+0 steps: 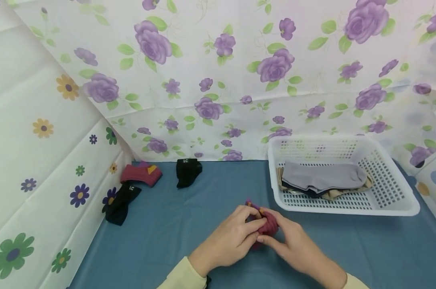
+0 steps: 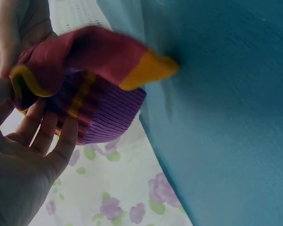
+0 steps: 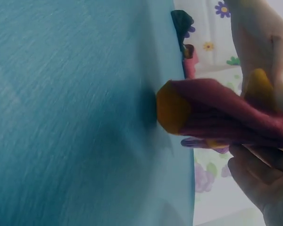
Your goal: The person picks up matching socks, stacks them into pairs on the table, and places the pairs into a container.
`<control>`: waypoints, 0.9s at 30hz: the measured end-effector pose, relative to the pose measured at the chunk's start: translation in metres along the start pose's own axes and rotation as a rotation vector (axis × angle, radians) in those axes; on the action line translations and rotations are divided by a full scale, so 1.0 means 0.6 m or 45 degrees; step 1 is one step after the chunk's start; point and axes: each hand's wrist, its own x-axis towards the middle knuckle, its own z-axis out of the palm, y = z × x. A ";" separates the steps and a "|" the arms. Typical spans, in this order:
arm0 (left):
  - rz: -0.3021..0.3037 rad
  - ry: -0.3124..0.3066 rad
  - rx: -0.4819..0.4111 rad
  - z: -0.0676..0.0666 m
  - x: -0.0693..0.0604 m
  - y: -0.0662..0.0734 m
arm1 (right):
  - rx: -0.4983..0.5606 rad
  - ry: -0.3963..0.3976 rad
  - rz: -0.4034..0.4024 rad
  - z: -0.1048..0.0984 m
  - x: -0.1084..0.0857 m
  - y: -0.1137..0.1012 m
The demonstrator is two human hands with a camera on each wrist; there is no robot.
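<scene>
Between both hands is a maroon sock (image 1: 270,225) with a purple ribbed cuff and yellow patches. My left hand (image 1: 234,235) pinches it from the left, its fingers bent over the knit. From the other side, my right hand (image 1: 295,243) grips the same sock with thumb and fingers. In the left wrist view, the yellow-tipped end of the sock (image 2: 101,56) hangs toward the cloth, and the striped purple cuff lies beside it. The right wrist view shows the sock (image 3: 212,103) with its yellow end close to the blue cloth; the hands hide part of it.
At the right stands a white basket (image 1: 348,208) with a grey sock (image 1: 322,176) on top of beige and black ones. Another maroon sock (image 1: 140,174) and a black sock (image 1: 122,204) lie at the left. A second black sock (image 1: 188,172) lies near the back edge.
</scene>
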 end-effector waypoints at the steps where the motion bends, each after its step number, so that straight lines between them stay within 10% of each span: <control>1: 0.005 0.006 0.003 0.000 0.000 0.001 | 0.004 0.016 -0.022 0.001 -0.001 0.000; 10: -0.089 0.298 -0.088 -0.012 0.017 -0.005 | 0.085 0.048 -0.183 -0.008 0.008 0.000; 18: -0.141 0.197 -0.057 -0.025 0.029 -0.023 | 0.108 0.032 -0.197 -0.015 0.015 0.000; 27: -0.385 0.186 -0.255 -0.053 0.017 -0.036 | 0.085 0.024 0.026 -0.030 0.009 0.005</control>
